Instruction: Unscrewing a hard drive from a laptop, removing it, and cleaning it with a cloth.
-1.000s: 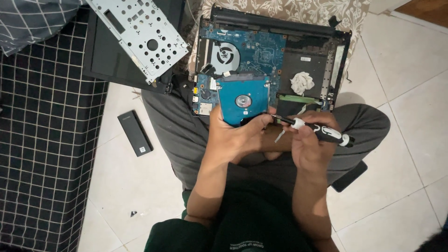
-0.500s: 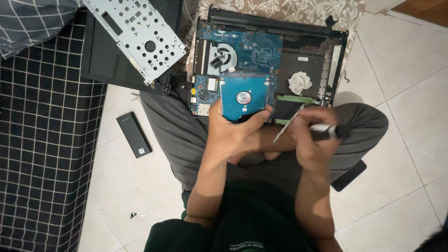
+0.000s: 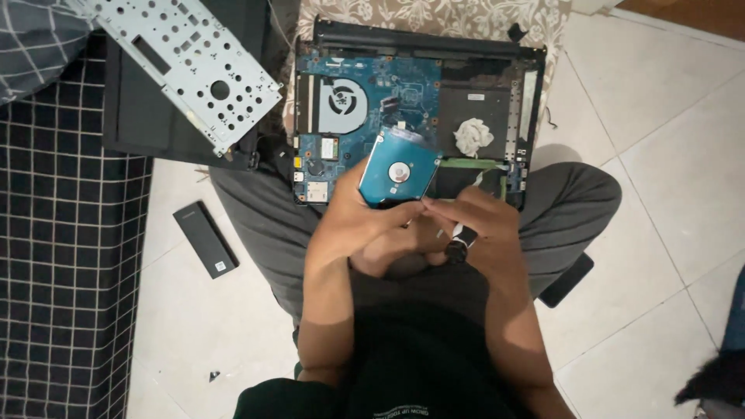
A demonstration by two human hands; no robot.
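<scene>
My left hand grips a blue hard drive by its near edge and holds it tilted over the opened laptop. Close beside it, my right hand is closed around a screwdriver with a black and white handle; its shaft runs up toward the laptop's near right corner and its tip is hard to make out. The laptop lies on my lap with its blue circuit board and round fan exposed. A crumpled white tissue sits in its right bay.
A perforated metal plate lies on a black laptop cover at the upper left. A small black rectangular part rests on the white floor tiles. A dark checked mat is at the left, and a black object under my right knee.
The hard drive has turned and now sits more tilted in my left hand. My right hand drew the screwdriver closer to the left hand, its handle now pointing down toward me.
</scene>
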